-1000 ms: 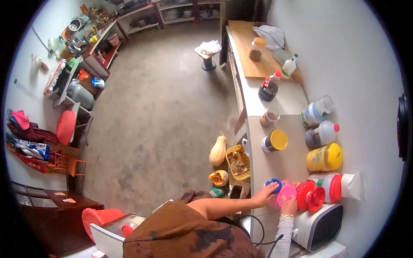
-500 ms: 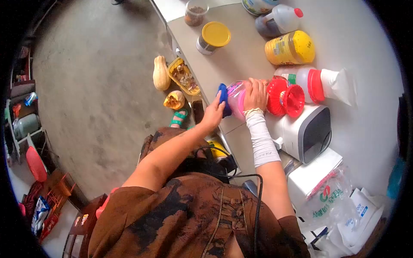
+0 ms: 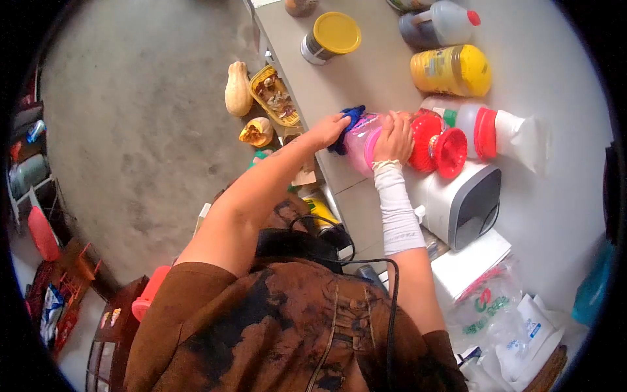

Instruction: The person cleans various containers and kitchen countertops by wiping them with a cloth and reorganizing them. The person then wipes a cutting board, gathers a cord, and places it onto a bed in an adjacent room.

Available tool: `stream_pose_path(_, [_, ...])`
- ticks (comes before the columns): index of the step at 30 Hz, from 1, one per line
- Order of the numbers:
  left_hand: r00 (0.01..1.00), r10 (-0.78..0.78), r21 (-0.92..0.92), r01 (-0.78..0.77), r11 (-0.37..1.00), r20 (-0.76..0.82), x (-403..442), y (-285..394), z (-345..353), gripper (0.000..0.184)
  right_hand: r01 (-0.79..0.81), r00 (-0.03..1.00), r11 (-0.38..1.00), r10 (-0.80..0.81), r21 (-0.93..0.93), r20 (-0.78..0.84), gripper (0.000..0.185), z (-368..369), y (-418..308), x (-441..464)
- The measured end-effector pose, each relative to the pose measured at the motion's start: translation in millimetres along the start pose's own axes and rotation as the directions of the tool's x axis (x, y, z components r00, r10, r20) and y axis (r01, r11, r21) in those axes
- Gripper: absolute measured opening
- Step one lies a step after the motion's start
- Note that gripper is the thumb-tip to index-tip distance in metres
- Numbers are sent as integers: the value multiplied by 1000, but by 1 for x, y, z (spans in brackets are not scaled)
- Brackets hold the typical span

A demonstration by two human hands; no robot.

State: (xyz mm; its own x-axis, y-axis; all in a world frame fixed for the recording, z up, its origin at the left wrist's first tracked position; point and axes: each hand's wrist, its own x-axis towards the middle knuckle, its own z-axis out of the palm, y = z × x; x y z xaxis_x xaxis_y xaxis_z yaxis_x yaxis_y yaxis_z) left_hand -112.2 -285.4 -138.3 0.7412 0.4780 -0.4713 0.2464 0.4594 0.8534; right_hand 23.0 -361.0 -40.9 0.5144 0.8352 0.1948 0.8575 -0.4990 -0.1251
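Note:
My left hand is closed on a dark blue cloth, pressed against the near side of a clear plastic jar with pink parts. Over the jar's pink rim lies my right hand, its fingers wrapped around it and a white sleeve on the forearm. Touching or just beyond that hand is a red object with a ridged body and a flared round end. Part of the jar is hidden under both hands.
A white and dark grey appliance stands just right of my right forearm. Farther along the counter are a yellow-lidded tin, a yellow jar and a jug of dark liquid. Squash and a yellow basket lie below the counter edge.
My left hand has moved up a little with the blue cloth, shifting along the jar. My right hand stays on the jar. The whole view has shifted slightly.

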Motion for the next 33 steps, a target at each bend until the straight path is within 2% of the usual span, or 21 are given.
stream_pose_path(1, [999,18,192,-12,981,-29,0,0,-3,44,15,1000,1000,-15,-4,1,33,0,0,4])
stream_pose_path(2, [999,16,182,-10,983,-36,-5,-3,-1,44,3,1000,1000,-3,-3,-3,33,1,-1,3])
stream_pose_path(4, [987,26,221,10,975,-160,-34,-4,9,48,-10,1000,1000,10,3,3,33,0,-2,-4])
stream_pose_path(5, [974,152,167,-124,978,-165,-49,-4,13,48,-16,1000,1000,16,18,-12,34,2,-1,-3])
stream_pose_path(6, [986,153,39,-151,988,-65,-57,6,11,48,-28,999,999,29,27,-18,35,3,1,-4])
stream_pose_path(8, [961,277,141,-277,950,22,-55,39,12,46,-18,1000,999,18,41,-10,36,3,3,-7])
stream_pose_path(9, [962,274,136,-274,952,25,-40,39,13,46,-29,1000,998,29,59,5,37,3,4,-7])
stream_pose_path(11, [945,275,138,-300,944,177,5,38,8,46,-37,999,997,36,70,12,37,4,5,-2])
stream_pose_path(14, [979,162,408,-200,891,126,35,28,5,46,-49,999,998,48,32,21,38,3,2,-3])
stream_pose_path(18, [998,66,414,-61,908,4,-6,19,8,46,-34,999,999,34,19,20,36,4,3,-4])
stream_pose_path(20, [979,124,355,-59,933,-162,-45,12,3,42,-5,1000,1000,5,12,0,35,3,2,-3])
stream_pose_path(21, [980,124,364,-59,930,-159,-51,17,-7,42,-8,1000,1000,8,13,13,34,0,0,-4])
stream_pose_path(23, [992,116,425,-85,901,-48,-61,37,-22,38,-20,1000,1000,20,9,23,34,-1,0,-4])
stream_pose_path(24, [962,243,455,-164,875,-121,-50,40,-29,36,5,1000,1000,-5,26,4,34,-1,1,-4])
stream_pose_path(25, [938,284,463,-165,871,-200,-37,52,-40,34,29,1000,999,-28,41,-12,34,1,2,-4])
stream_pose_path(26, [908,345,524,-178,833,-239,-18,55,-53,31,20,1000,999,-20,35,-3,34,1,3,-6])
stream_pose_path(27, [816,550,683,-298,667,-180,4,47,-67,32,23,1000,1000,-23,14,-1,32,0,3,-6])
stream_pose_path(28, [860,505,736,-291,612,-80,16,44,-76,36,31,999,1000,-31,-2,-5,30,0,2,-4])
stream_pose_path(30, [726,675,951,-284,121,131,27,9,-80,42,19,1000,1000,-19,0,12,32,-2,0,-3])
stream_pose_path(32, [747,656,883,-376,280,109,7,-12,-58,46,0,999,1000,0,5,36,34,-2,-1,-4])
stream_pose_path(33, [738,654,835,-459,303,168,-8,-35,-43,51,3,999,1000,-3,13,32,33,-3,0,-6])
